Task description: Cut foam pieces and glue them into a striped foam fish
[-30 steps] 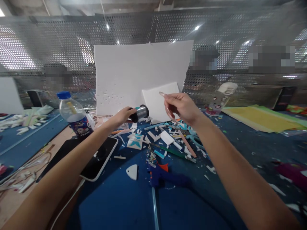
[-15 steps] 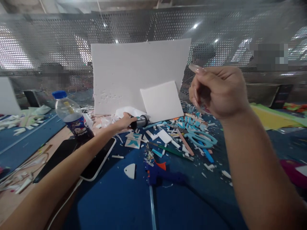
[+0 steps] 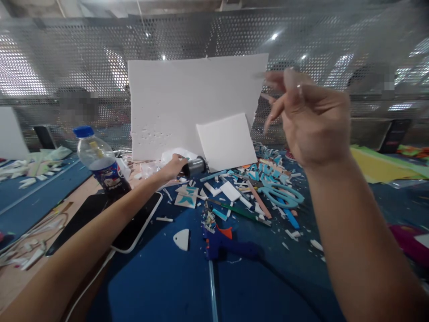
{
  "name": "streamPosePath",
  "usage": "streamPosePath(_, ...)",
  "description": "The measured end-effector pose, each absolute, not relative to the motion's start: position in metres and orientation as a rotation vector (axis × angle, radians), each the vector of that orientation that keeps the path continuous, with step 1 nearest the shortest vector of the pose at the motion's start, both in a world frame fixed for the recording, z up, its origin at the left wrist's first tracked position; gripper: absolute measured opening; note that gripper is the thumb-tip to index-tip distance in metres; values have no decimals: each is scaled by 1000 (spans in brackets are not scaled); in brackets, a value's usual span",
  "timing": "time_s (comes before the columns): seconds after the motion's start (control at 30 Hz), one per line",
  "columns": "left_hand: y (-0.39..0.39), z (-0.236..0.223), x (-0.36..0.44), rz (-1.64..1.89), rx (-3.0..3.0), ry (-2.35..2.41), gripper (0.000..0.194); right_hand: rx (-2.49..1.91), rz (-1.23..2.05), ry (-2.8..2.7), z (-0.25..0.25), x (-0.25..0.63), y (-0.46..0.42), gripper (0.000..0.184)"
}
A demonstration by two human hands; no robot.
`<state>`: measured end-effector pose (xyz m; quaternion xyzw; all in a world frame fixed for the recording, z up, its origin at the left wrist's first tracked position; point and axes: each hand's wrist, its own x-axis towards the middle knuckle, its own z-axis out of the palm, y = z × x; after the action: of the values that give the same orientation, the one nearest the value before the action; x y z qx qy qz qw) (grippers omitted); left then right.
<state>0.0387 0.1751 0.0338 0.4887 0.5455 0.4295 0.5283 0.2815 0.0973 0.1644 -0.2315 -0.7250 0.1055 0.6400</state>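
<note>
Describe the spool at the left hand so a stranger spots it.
Start at the big white board at the back. Before its lower edge, beside the smaller white panel, the left hand holds the spool. It's a shiny grey cylinder with dark ends, unlike flat scraps nearby.

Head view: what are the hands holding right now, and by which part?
The left hand holds the dark-rimmed spool by its left end. The right hand is raised and blurred; whether it holds anything cannot be told.
</note>
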Motion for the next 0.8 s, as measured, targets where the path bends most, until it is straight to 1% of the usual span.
streamPosePath(0.1,170,42,40,1045,1050,1217,30,-363,535,-1617,166,279,93,43)
streamPosePath(0.2,171,46,40,1118,936,1119,29,-412,808,-1622,167,275,87,44)
streamPosePath(0.3,177,49,37,1232,851,1022,27,-517,995,-1619,167,271,87,45)
streamPosePath(0.47,177,68,29,1364,826,831,29,-823,1180,-1429,155,275,111,42)
streamPosePath(0.53,171,78,26,1378,866,746,35,-911,1238,-1350,144,278,127,38)
streamPosePath(0.67,158,92,19,1293,996,659,42,-984,1327,-1211,124,284,153,24)
streamPosePath(0.8,150,92,15,1132,1178,645,42,-994,1382,-1098,109,285,165,20)
